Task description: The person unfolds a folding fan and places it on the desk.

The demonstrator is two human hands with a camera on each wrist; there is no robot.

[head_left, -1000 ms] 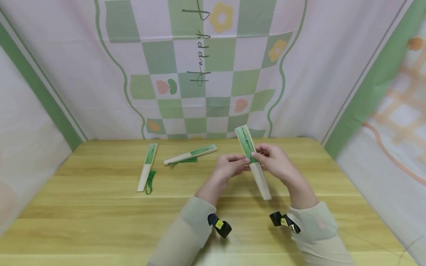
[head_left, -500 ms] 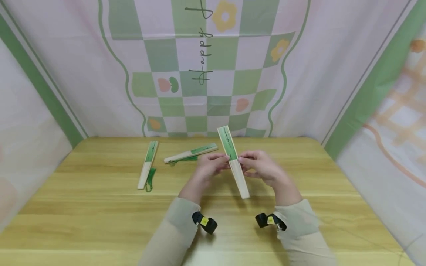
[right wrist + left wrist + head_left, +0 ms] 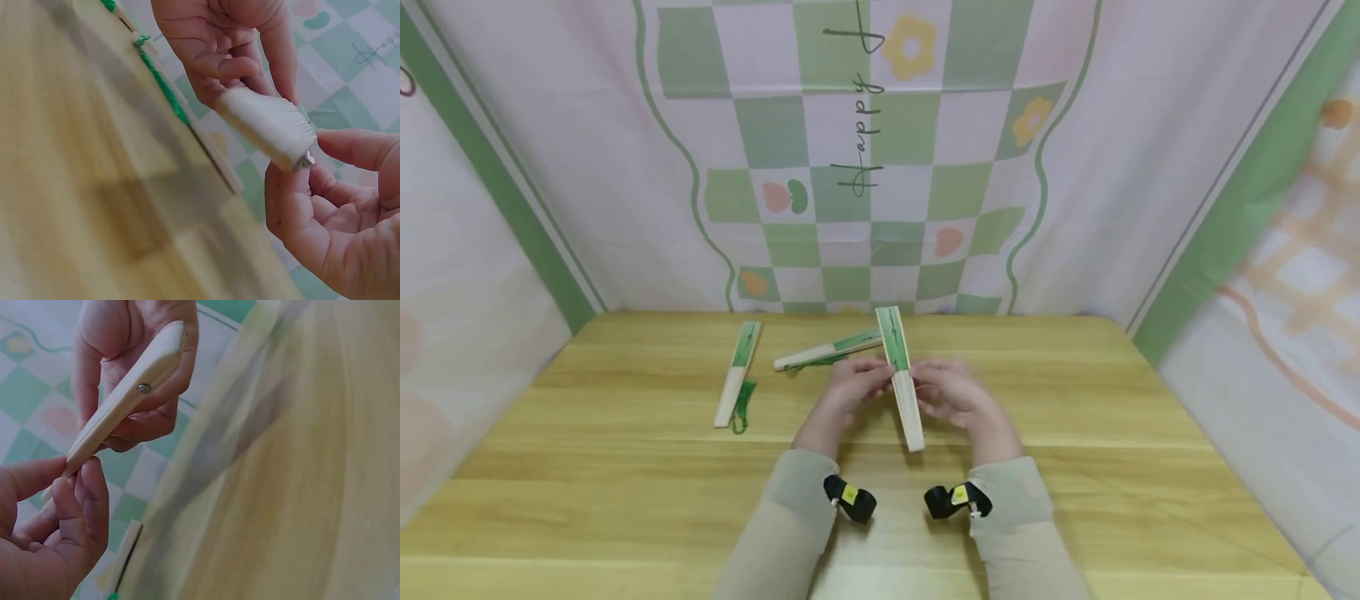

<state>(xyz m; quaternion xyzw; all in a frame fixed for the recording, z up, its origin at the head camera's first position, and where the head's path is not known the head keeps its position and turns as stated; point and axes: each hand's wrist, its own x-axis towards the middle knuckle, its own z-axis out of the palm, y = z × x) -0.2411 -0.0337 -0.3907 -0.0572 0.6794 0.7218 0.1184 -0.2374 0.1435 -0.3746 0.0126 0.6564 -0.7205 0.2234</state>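
A folded hand fan [image 3: 908, 412], green on its upper half and pale wood below, is held above the table, its lower end toward me. My left hand [image 3: 855, 385] pinches its left edge between thumb and fingers near the middle. On the opposite edge my right hand [image 3: 951, 395] pinches it at about the same height. A metal rivet [image 3: 144, 389] shows at the wooden end in the left wrist view. The right wrist view has the blunt end of the ribs toward the camera, between the thumb and fingers of both hands.
Two more folded fans lie on the wooden table [image 3: 625, 500]: one upright fan [image 3: 730, 387] with a green tassel [image 3: 742, 404] at the left, and one slanted fan [image 3: 808, 357] behind my left hand. A patterned curtain [image 3: 842, 200] hangs behind the table's far edge.
Both hands have moved left with the fan, which now stands nearer upright in the head view. Its upper end overlaps the slanted fan's right tip.
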